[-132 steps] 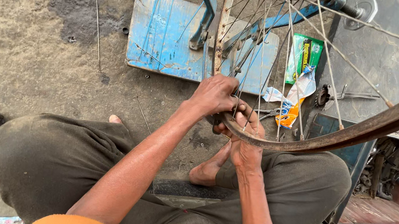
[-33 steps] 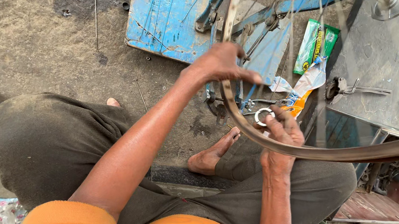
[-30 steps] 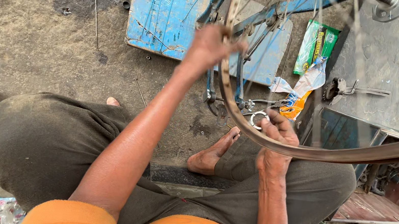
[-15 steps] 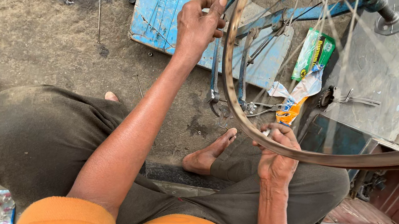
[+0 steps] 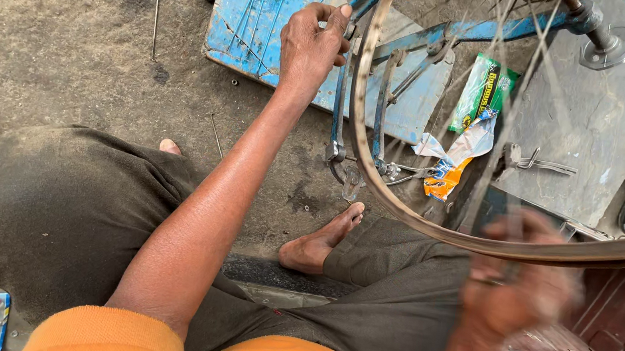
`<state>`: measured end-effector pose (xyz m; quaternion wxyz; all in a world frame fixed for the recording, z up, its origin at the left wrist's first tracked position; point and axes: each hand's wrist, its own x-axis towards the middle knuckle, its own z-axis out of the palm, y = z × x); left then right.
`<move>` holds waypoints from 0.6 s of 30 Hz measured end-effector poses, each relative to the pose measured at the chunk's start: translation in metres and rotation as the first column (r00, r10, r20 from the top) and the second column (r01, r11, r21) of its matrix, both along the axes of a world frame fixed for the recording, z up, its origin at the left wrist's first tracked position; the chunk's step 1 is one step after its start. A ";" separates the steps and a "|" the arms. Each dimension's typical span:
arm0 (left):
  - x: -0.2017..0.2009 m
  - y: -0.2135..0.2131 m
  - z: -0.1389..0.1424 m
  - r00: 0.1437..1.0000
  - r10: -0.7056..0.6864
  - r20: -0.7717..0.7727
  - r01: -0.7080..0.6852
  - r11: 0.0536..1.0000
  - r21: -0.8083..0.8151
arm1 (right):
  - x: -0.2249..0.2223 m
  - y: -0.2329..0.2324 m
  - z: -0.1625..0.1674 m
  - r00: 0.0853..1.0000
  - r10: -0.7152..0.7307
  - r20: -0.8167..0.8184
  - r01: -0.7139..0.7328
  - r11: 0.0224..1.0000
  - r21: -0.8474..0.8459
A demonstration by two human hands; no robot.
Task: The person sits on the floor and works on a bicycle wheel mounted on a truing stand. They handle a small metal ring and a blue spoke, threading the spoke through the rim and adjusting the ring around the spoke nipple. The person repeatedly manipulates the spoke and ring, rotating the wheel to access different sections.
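Left grip (image 5: pixel 312 43) clasps blue stand (image 5: pixel 358 12) | right grip (image 5: pixel 519 287) blurred, state unclear | green packet (image 5: pixel 484 93) beyond rim (image 5: pixel 404 212)

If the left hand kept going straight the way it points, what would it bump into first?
Probably the blue stand arm right by the left hand. Its fingers look almost on it already, with the wheel rim just beyond. Depth is hard to judge.
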<state>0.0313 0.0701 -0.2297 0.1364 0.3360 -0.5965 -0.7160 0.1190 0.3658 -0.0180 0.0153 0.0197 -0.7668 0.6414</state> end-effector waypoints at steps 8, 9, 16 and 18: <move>-0.003 -0.002 0.006 0.999 0.002 -0.047 -0.001 1.000 0.001 | -0.063 0.083 0.080 0.918 0.174 -0.356 0.097 0.772 0.628; -0.003 -0.002 0.009 0.998 0.004 -0.064 -0.004 1.000 0.004 | -0.067 0.089 0.074 0.897 0.221 -0.382 0.166 0.634 0.755; 0.000 -0.009 0.032 0.994 0.040 -0.098 -0.037 0.999 0.032 | 0.034 0.037 -0.073 0.943 0.120 -0.312 0.184 0.593 0.784; 0.000 -0.016 0.038 0.995 0.047 -0.084 -0.047 0.999 0.006 | 0.067 0.007 -0.122 0.908 0.206 0.365 -0.412 0.287 0.865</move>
